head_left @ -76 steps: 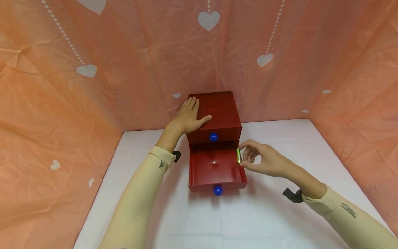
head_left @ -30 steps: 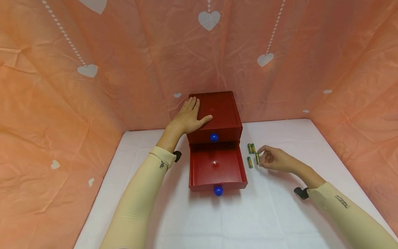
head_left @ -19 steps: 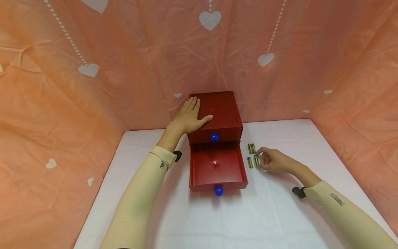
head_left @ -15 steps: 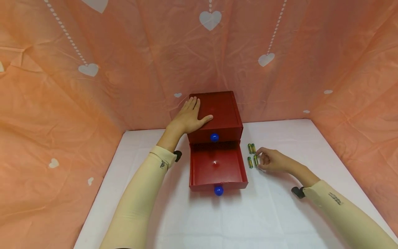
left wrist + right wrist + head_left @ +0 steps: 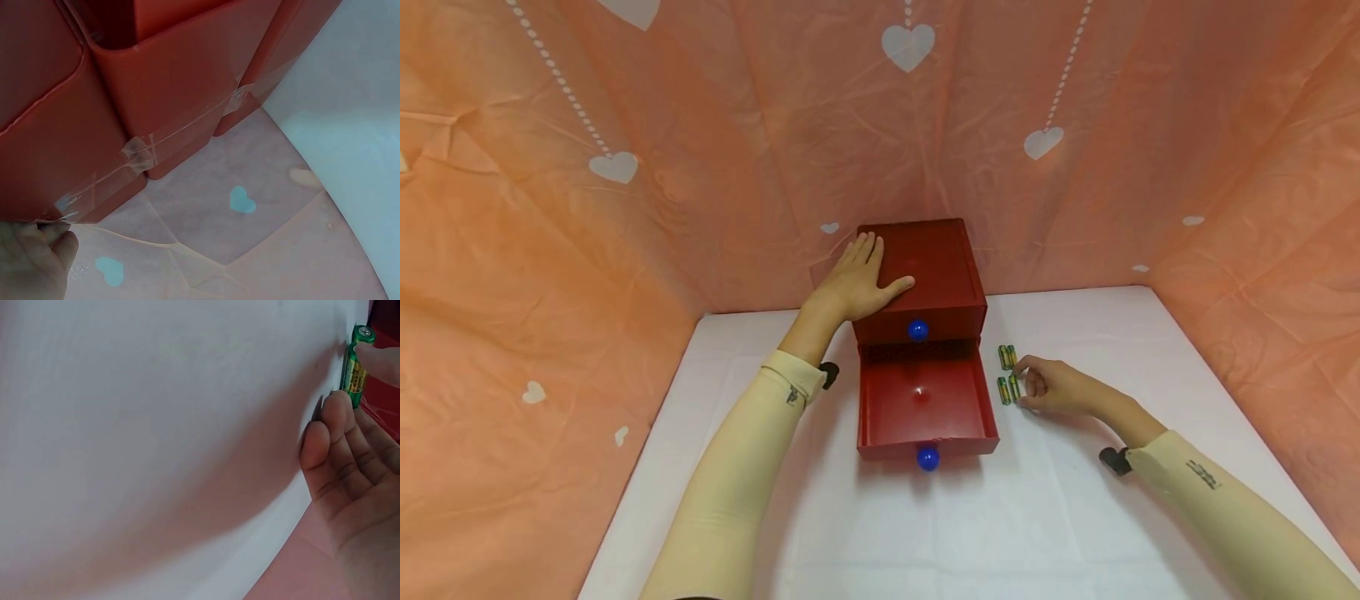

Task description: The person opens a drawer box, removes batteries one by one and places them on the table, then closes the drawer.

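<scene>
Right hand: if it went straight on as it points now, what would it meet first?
Beyond the battery the right hand pinches, probably the neighbouring battery just left, then the open drawer; any battery gap is hard to judge.

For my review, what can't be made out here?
Head view: inside of the upper drawer, hidden by its front.
Head view: far end of the lower drawer, in shadow.
Head view: print on the batteries, too small.
Left wrist: part of left hand, cut off by left edge.
Right wrist: part of right hand, cut off by right edge.
</scene>
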The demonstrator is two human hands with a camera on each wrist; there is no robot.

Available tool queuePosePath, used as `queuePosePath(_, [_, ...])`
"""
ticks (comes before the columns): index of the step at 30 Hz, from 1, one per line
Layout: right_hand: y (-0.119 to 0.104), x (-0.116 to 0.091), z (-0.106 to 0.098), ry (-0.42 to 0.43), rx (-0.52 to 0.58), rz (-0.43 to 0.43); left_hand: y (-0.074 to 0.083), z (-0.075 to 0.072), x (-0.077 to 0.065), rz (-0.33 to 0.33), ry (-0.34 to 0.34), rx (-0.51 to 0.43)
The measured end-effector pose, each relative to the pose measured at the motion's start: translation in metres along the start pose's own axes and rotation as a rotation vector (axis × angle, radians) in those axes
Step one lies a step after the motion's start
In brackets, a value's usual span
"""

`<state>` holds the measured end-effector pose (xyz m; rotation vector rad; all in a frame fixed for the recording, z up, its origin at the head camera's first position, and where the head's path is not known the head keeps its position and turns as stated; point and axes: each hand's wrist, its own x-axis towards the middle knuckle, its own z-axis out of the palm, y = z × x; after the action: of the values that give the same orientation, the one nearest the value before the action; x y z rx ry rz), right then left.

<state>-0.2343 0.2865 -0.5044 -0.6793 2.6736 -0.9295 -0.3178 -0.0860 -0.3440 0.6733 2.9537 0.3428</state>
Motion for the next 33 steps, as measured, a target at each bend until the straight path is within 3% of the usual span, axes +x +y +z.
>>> queuePosePath(11, [-0.0031, 0.0002, 0.0013, 0.003, -0.025, 0.011, 0.0004, 0.0012, 0.0012, 0.007, 0.014, 0.045])
queuePosePath(33, [0.0064, -0.0076, -0.0046, 0.020, -0.015, -0.011, 0.0008, 0.0008, 0.0005, -0.005, 0.005, 0.027])
